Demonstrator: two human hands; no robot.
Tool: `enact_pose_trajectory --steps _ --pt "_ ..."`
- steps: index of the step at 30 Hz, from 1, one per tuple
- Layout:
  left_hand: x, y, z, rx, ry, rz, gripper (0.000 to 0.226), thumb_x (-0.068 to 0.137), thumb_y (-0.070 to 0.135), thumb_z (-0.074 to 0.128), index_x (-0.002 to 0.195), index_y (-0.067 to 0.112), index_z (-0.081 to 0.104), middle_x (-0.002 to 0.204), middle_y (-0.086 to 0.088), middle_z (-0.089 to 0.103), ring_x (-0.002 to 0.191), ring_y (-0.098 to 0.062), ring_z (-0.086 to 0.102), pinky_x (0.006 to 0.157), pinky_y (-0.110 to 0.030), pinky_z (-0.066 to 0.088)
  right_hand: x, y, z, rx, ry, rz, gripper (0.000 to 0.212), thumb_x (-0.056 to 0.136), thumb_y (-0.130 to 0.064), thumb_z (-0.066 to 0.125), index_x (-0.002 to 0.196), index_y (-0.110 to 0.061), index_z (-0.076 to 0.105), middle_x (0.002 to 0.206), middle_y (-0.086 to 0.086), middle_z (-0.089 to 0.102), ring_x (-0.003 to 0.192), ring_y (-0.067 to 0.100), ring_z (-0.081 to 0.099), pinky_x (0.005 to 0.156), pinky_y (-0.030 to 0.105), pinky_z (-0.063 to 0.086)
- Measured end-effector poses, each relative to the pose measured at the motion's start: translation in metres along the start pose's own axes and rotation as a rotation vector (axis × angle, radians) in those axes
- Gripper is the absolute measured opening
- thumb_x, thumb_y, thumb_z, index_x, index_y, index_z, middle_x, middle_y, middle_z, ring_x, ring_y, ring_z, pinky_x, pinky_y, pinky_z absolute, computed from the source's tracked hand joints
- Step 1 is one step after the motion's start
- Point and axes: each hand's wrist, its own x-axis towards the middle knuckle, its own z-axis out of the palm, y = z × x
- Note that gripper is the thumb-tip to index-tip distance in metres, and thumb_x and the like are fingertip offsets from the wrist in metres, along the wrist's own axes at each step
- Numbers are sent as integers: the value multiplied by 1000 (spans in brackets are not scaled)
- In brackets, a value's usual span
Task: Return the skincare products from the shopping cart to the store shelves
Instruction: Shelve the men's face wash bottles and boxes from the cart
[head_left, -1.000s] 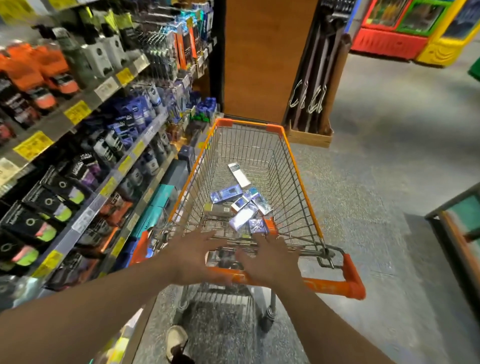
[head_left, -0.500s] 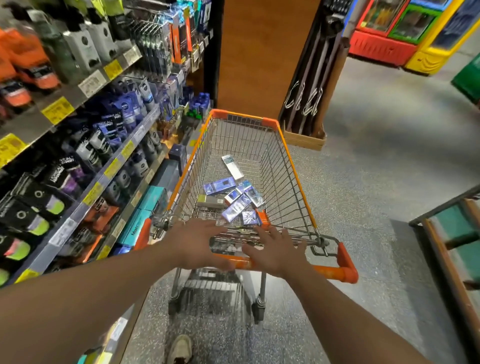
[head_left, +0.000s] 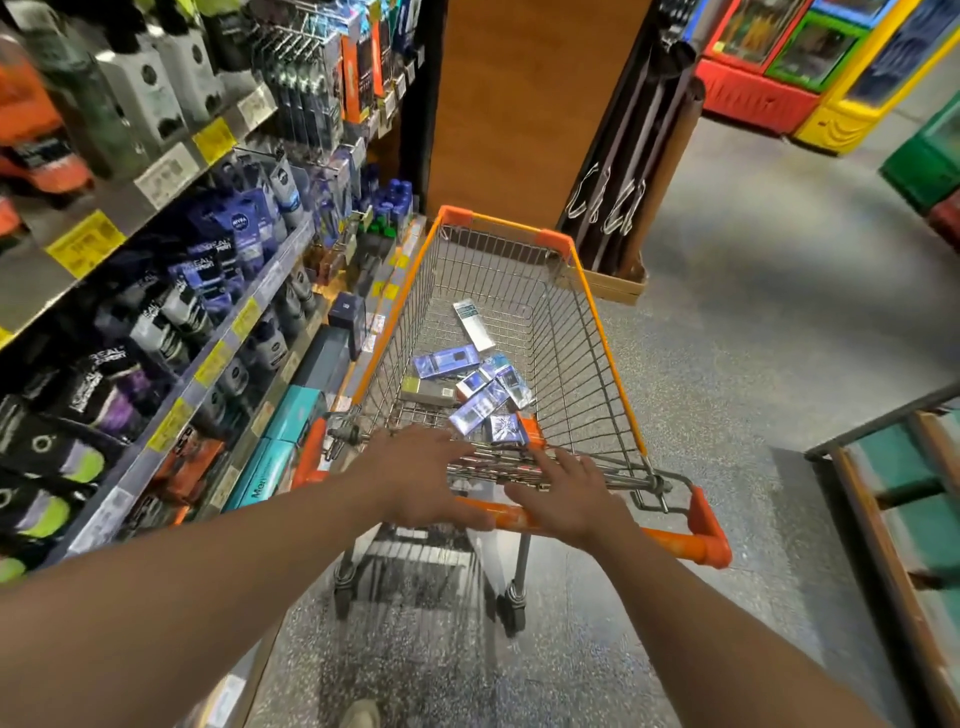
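At the bottom of the frame two bare forearms reach forward over a speckled floor (head_left: 753, 364). The left hand (head_left: 421, 480) lies across the orange handle (head_left: 675, 540) of the shopping cart (head_left: 587, 332), fingers stretched forward and relaxed, thumb along the bar. The right hand (head_left: 566, 501) rests just beside it on the same bar, fingers spread flat toward the basket; neither grip is curled round anything.

Beyond the hands, on the wire bottom of the basket at mid-frame, lie the skincare products (head_left: 480, 405): a loose cluster of blue and purple boxes, a grey-green box (head_left: 427, 391) touching them on the left, and a long white box (head_left: 474, 325) apart, farther up.

Along the left of the frame run the store shelves (head_left: 218, 358) with yellow price tags, stocked with dark tubes, blue tubes and teal boxes. Farther off, at upper centre, stands a brown wooden panel (head_left: 524, 104); a red and yellow cabinet (head_left: 810, 78) fills the upper right.
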Motion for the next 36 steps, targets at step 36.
enact_pose_trajectory --steps 36 --pt "184 23 -100 14 62 -24 123 50 107 44 157 50 22 168 17 22 153 -14 23 123 -52 22 161 47 -128 -19 63 -17 92 85 -84 36 163 -40 15 174 2 8 159 34 -2 118 75 7"
